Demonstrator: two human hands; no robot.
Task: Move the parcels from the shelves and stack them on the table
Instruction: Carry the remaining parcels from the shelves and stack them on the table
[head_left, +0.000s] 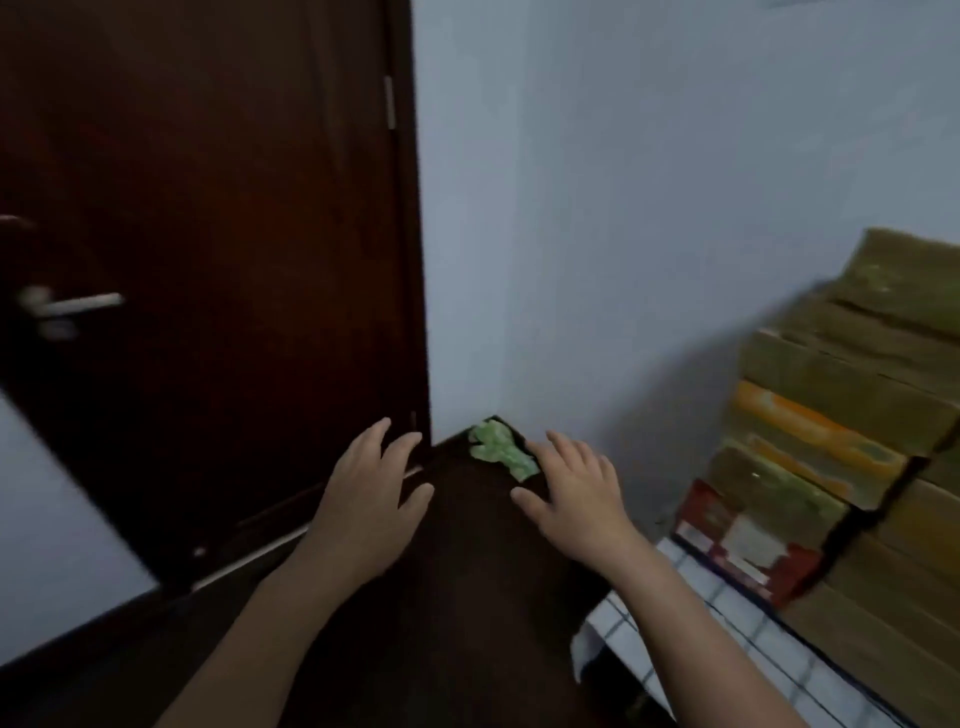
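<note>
Several cardboard parcels (852, 395) stand stacked at the right on a table covered with a white checked cloth (691, 613); one low parcel is red and white (743, 540). Both my hands are held out in front of me over the dark floor, with fingers spread and nothing in them. My left hand (371, 499) hovers near the foot of the door. My right hand (576, 493) is just left of the table's corner, apart from the parcels. No shelves are in view.
A dark wooden door (208, 260) with a silver handle (72, 306) fills the left. A pale wall (623, 208) meets it in a corner, where a crumpled green scrap (501, 449) lies on the dark floor (467, 571).
</note>
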